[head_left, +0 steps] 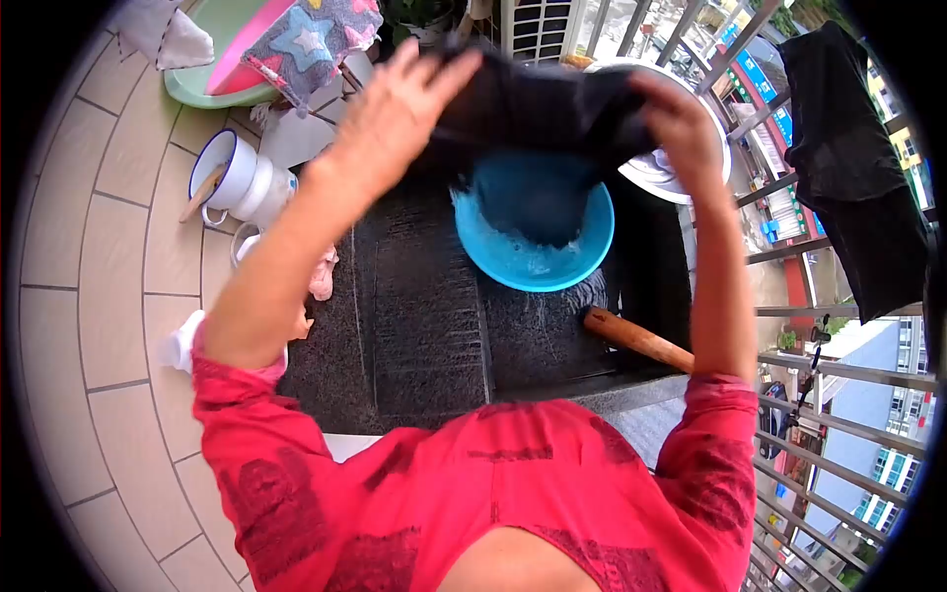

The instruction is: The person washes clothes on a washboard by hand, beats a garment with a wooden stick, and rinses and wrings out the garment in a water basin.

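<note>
A black cloth (543, 109) is stretched between my two hands above a blue basin (533, 266). My left hand (409, 99) is at the cloth's left end, its fingers closed on the fabric as far as the blur lets me see. At the right end my right hand (681, 123) holds the cloth with curled fingers. Dark cloth or water and some suds show inside the basin, which rests on a black stone washing slab (424, 296) with a ridged part. Below the basin's right side lies a wooden roller (636, 337).
White enamel pots (258, 187) and a green basin (197, 89) with a patterned towel (301, 49) are at the left on the tiled floor. A white basin (718, 158) stands behind my right hand. Metal railings (848, 375) line the right, with black clothing (848, 168) hanging there.
</note>
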`<state>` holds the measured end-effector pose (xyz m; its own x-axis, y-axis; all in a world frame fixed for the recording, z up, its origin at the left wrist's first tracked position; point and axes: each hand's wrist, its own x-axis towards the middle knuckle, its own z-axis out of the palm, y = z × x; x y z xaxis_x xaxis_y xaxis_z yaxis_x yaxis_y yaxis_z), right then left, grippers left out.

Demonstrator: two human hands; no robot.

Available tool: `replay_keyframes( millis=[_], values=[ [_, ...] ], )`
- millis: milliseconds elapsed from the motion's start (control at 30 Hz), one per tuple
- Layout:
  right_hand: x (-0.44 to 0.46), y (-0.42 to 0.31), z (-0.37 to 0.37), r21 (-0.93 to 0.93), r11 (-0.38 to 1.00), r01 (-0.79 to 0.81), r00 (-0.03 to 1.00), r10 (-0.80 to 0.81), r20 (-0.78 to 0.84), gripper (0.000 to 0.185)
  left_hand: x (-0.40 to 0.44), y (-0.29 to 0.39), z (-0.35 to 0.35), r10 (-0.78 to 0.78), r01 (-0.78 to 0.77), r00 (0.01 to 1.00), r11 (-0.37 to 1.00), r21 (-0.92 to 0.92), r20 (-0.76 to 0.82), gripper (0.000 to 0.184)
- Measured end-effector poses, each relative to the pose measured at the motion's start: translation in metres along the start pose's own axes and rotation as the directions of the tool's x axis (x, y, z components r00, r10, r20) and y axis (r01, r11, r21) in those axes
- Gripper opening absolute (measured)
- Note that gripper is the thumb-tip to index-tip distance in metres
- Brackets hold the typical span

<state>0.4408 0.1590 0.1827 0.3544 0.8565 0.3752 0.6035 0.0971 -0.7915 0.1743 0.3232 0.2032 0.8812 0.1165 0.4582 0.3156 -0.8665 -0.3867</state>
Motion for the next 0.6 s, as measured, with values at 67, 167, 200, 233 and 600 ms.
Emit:
replay_keyframes(
  millis=[67,167,200,233,600],
  values=[
    [0.016,-0.062,-0.030,-0.405,0.904,0.136,0.954,-0.229,-0.193,0.033,0.030,-0.018,-0.051,0.061,-0.062,0.970,0.998,0.002,-0.237,0.046],
    [0.044,-0.134,-0.055,-0.161,0.894,0.419,0.794,-0.446,-0.413,0.045,0.059,-0.022,-0.118,-0.124,0.126,0.972,0.992,-0.002,-0.198,0.071],
    [0.038,-0.159,-0.067,-0.230,0.779,0.584,0.731,-0.627,-0.267,0.050,0.075,0.010,-0.164,-0.455,0.448,0.890,0.877,-0.173,-0.001,0.071],
    [0.041,-0.174,-0.076,-0.202,0.757,0.621,0.699,-0.652,-0.293,0.048,0.076,-0.002,-0.163,-0.457,0.450,0.889,0.877,-0.172,-0.004,0.071],
    [0.061,-0.144,-0.090,0.117,0.873,0.474,0.840,-0.408,-0.358,0.024,0.061,-0.035,-0.111,-0.065,-0.399,0.774,0.722,-0.565,-0.629,0.064]
  ],
)
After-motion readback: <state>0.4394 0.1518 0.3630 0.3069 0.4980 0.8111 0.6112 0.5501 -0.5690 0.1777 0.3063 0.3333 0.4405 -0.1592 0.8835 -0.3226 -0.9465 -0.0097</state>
